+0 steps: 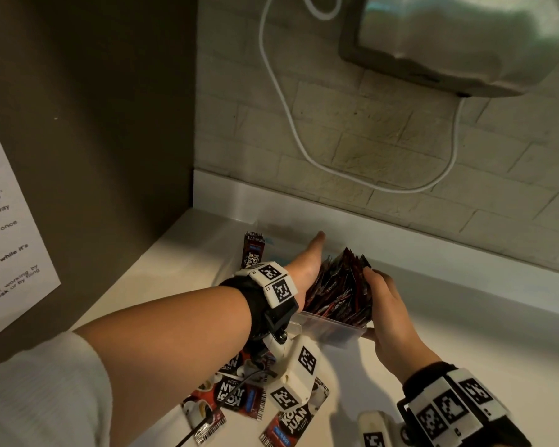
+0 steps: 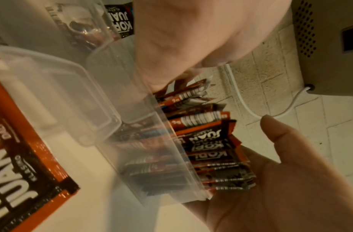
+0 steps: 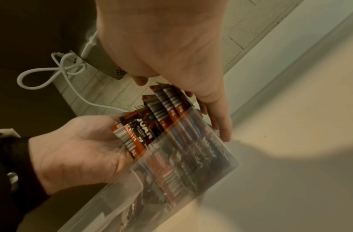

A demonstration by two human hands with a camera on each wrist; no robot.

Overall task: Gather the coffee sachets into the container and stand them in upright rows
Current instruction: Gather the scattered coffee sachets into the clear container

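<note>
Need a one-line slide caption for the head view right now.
Both hands, left hand and right hand, flank upright coffee sachets in the clear container; loose sachets lie nearby.

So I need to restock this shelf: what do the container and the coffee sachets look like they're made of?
The container looks like thin clear plastic, slightly frosted: the packets show through its wall, and its corners are moulded round. The coffee sachets look like glossy printed foil or film laminate: shiny faces, crimped ends with barcodes, and they bend where the left hand and right hand press them. Foil or plastic film, I cannot tell.
</note>
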